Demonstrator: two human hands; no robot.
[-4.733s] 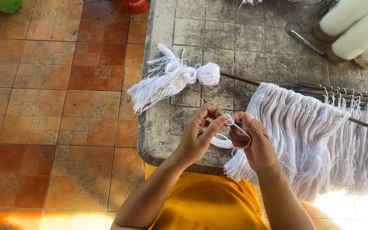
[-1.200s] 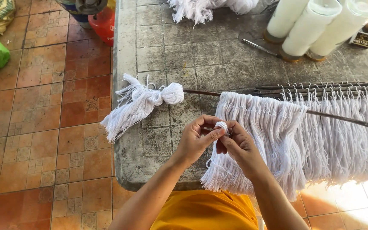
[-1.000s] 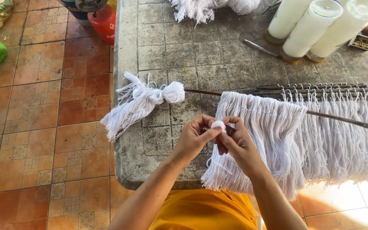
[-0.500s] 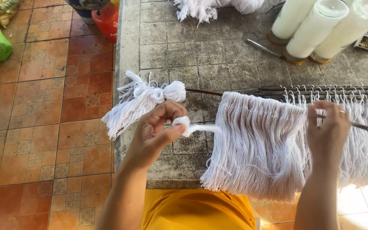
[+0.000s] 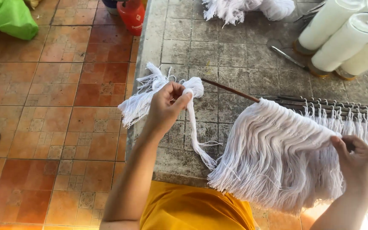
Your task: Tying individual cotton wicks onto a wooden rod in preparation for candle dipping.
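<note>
The left hand (image 5: 167,104) is pinching a folded hank of white yarn (image 5: 194,123) at its looped top, fingers closed around it, and the strand is trailing off toward five o'clock across the stone tabletop (image 5: 235,59) to a frayed end. That loop is sitting right at the tip of the thin brown rod (image 5: 231,90), whose long axis is running from ten o'clock toward three o'clock, so the left hand is clearly the nearer one. Over at three o'clock, the right hand (image 5: 354,159) is curling loosely closed into the hanging yarn fringe (image 5: 273,153), gripping strands by the rod.
</note>
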